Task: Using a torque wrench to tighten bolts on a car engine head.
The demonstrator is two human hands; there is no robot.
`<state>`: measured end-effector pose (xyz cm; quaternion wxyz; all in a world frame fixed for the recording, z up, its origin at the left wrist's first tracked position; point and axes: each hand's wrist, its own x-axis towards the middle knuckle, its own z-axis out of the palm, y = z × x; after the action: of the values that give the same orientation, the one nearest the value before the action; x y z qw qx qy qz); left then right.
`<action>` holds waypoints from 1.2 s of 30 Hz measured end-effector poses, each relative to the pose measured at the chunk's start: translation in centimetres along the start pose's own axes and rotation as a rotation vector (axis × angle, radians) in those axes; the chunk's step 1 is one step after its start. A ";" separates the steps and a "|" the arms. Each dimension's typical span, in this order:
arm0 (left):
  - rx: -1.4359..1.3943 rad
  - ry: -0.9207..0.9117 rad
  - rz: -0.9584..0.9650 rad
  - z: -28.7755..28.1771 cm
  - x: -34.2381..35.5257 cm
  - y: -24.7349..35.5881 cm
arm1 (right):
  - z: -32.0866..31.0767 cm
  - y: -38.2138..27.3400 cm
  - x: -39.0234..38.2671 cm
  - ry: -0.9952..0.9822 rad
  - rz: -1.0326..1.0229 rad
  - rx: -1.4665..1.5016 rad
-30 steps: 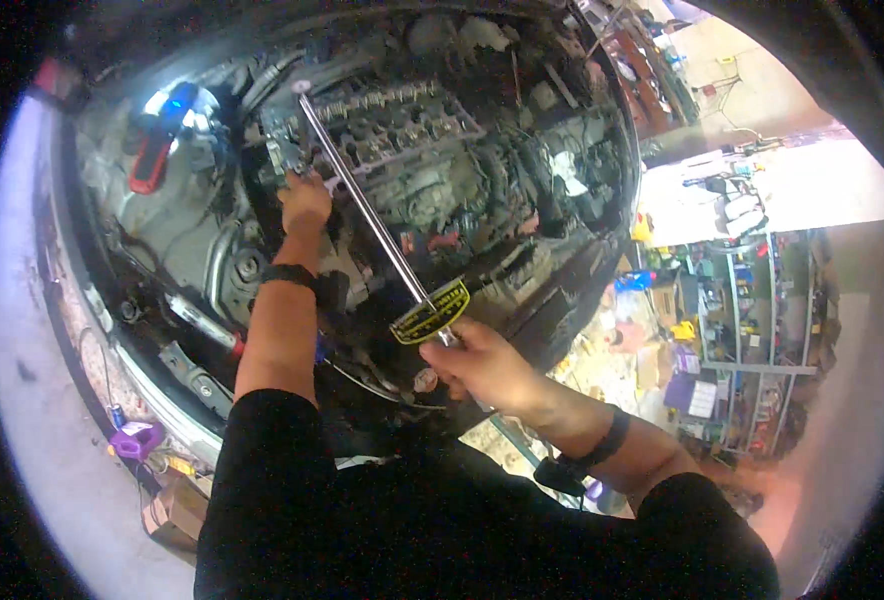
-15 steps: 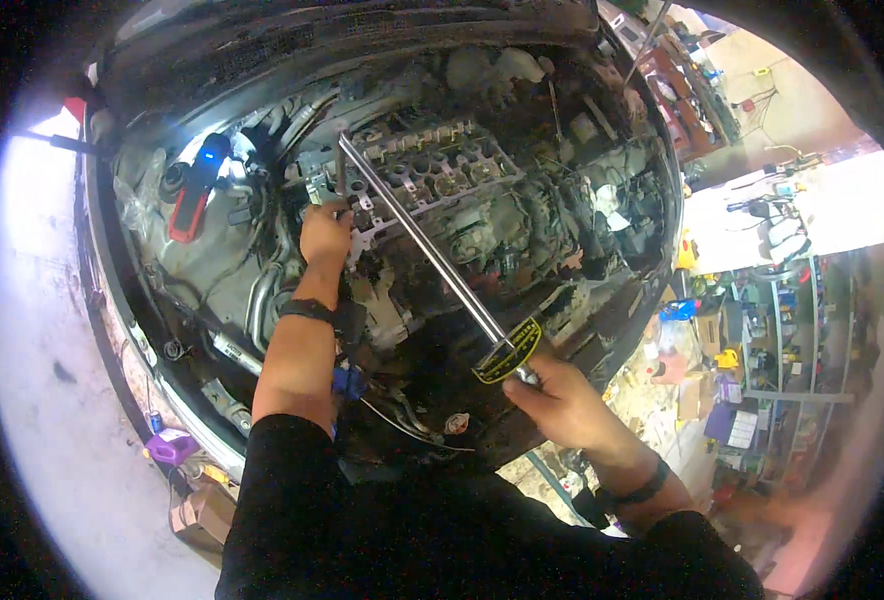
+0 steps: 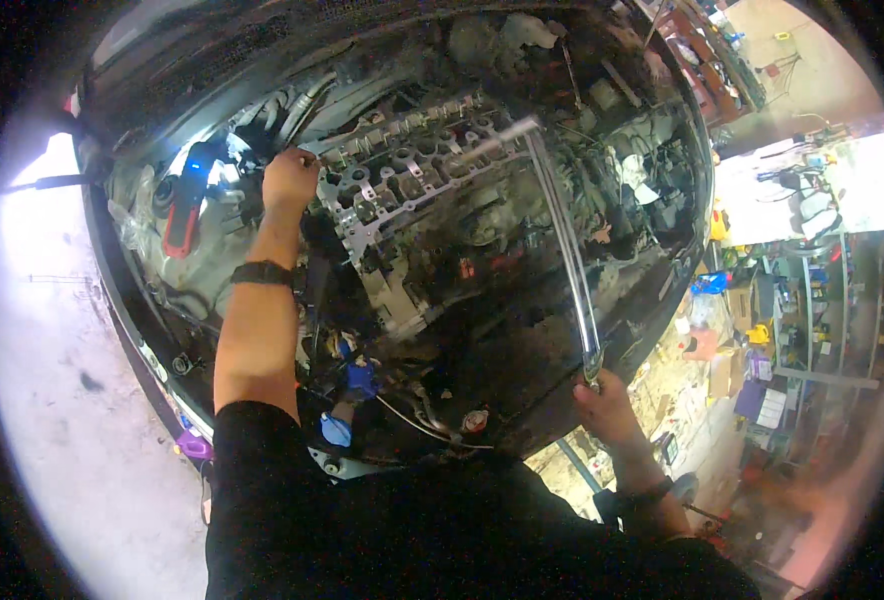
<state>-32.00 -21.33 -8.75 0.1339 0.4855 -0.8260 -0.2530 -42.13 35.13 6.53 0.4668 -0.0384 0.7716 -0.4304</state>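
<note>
My right hand (image 3: 610, 408) is wrapped around the handle of a long chrome beam-type torque wrench (image 3: 567, 240). The wrench stands raised over the right side of the engine bay. From its far end a bar-like extension (image 3: 497, 143), smeared by motion, points left over the cylinder head (image 3: 377, 218). The extension's tip is too blurred to tell whether it touches anything. My left hand (image 3: 290, 182) is closed beside the left end of the cylinder head, fingers curled together. Whatever it may hold is hidden.
A red and black work lamp (image 3: 182, 218) lies at the left of the engine bay. Hoses and a blue cap-like part (image 3: 336, 430) are near the front edge. Shelves (image 3: 812, 310) with boxes and bottles stand to the right, and a purple jug (image 3: 194, 444) sits on the floor at left.
The torque wrench has swung right, its far end leaving the left part of the cylinder head. My left hand has moved up and left, away from the wrench's end. The view has shifted slightly.
</note>
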 end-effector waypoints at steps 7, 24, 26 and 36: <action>0.350 -0.227 -0.077 1.3 1.2 2.7 | -1.0 8.2 5.8 0.246 0.046 0.432; 0.649 -0.346 0.092 4.1 3.1 3.6 | -5.4 12.9 9.1 0.169 0.135 0.364; 0.658 -0.345 0.102 4.4 3.3 4.1 | -5.7 13.2 9.3 0.161 0.144 0.402; 0.629 -0.286 0.184 4.1 7.1 -0.8 | -5.6 12.7 9.8 0.155 0.172 0.442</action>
<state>-36.83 -26.63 -12.82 -0.1167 0.3862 -0.9142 -0.0384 -47.45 42.07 -8.01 0.4381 0.1638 0.6926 -0.5492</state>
